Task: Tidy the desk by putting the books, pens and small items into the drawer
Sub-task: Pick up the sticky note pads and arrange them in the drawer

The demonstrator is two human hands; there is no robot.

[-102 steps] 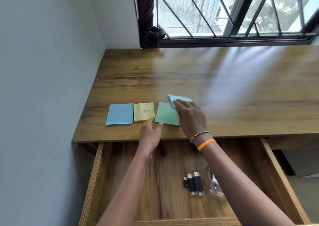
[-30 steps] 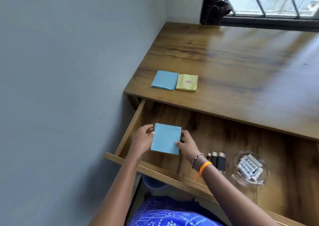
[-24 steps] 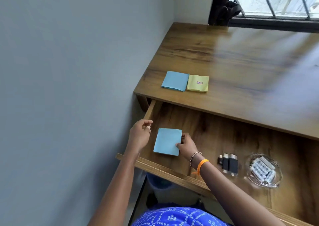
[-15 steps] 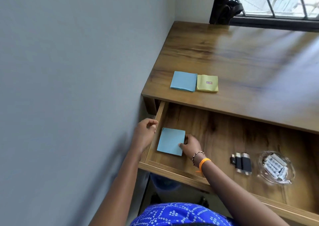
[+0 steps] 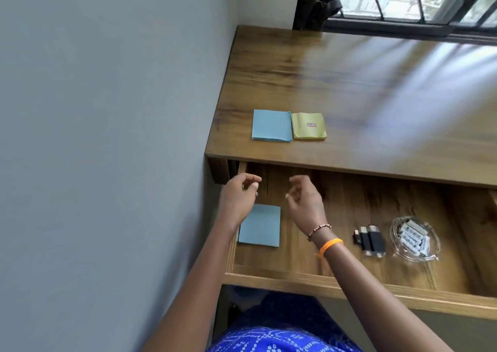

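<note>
Both hands, left and right, have released the blue pad into the drawer, fingers loosely curled, empty; two pads await on the desk.

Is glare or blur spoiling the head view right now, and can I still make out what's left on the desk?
Head view: window glare streaks the right of the wooden desk top; the blue square notepad and yellow square notepad lie outside it, sharp. Both hands, left and right, are slightly motion-blurred. Desk edges bow from the wide-angle lens.
</note>
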